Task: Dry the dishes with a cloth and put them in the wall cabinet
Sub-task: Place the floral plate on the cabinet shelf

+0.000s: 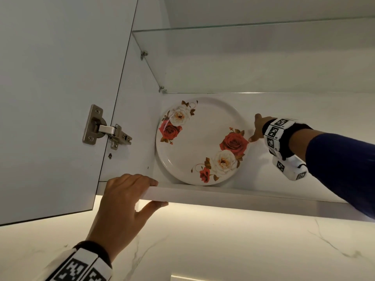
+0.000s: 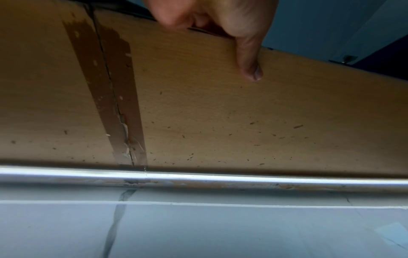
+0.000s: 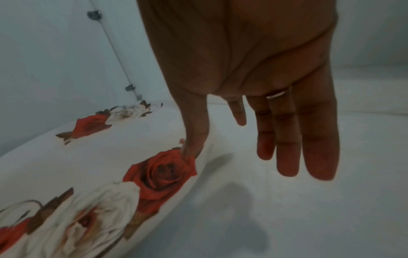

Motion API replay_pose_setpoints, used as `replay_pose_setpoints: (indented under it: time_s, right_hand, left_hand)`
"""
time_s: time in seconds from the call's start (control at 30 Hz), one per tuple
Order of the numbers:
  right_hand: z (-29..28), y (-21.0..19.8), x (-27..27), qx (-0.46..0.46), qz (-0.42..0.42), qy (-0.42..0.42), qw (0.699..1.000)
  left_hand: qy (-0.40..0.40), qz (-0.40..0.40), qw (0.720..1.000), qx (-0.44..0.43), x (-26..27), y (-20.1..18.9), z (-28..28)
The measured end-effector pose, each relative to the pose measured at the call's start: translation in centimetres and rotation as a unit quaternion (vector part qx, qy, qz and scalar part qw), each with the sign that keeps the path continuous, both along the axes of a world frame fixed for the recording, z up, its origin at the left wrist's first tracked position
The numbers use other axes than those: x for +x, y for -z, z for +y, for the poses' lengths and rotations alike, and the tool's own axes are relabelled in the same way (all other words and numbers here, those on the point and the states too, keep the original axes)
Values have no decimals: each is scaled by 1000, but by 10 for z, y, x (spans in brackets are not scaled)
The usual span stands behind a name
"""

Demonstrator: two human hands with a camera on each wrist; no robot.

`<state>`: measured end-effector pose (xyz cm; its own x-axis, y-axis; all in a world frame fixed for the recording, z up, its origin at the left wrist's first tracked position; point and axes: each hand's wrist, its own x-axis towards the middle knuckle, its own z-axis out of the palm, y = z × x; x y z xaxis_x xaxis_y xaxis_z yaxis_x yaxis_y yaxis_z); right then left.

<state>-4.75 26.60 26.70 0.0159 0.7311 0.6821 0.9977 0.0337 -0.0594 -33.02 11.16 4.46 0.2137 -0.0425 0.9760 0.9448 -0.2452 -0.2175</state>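
Two hands are up at the wall cabinet: at about 7 o'clock in the head view, past the open door and its metal hinge, the left hand holds the cabinet's bottom board, with fingers curled over the top edge and the thumb pressed flat underneath. One white plate with red and white roses lies flat on the cabinet floor in the middle, under the glass shelf. At 3 o'clock the right hand is spread with straight fingers, and only its thumb touches the plate's right rim.
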Motion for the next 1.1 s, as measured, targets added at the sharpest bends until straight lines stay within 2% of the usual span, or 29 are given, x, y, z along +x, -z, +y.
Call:
replay_pose_setpoints:
  time_s: [0.2,0.3,0.4,0.5,0.63,0.83,0.97,1.1]
  right_hand:
    - [-57,-5,26,-80,-47,1,996]
    - [-93,-4,44,-102,-67,-7,992]
    - [-118,3,61,-122,-41,-21,991]
    - [-128,14,72,-151,-50,-30,987]
    - [-126,22,64,-144,-105,-40,983]
    - [-111,38,36,-145,-119,-94,978]
    - [-146,36,48,-132,-107,-136,976]
    - [-195,56,87,-120,-81,-182,972]
  left_hand:
    - [14,-3,999,-40,0,-2,-6]
    - [-4,-7,999,-54,6,-1,-12]
    - [-24,-36,995,-93,13,0,-20]
    - [-45,-47,990,-128,19,-4,-27]
    - [-66,-83,984,-144,28,-4,-31]
    - [-51,-101,981,-158,24,-5,-36]
    - [-75,-76,978,-177,25,-3,-38]
    - [-131,-80,967,-205,31,26,-44]
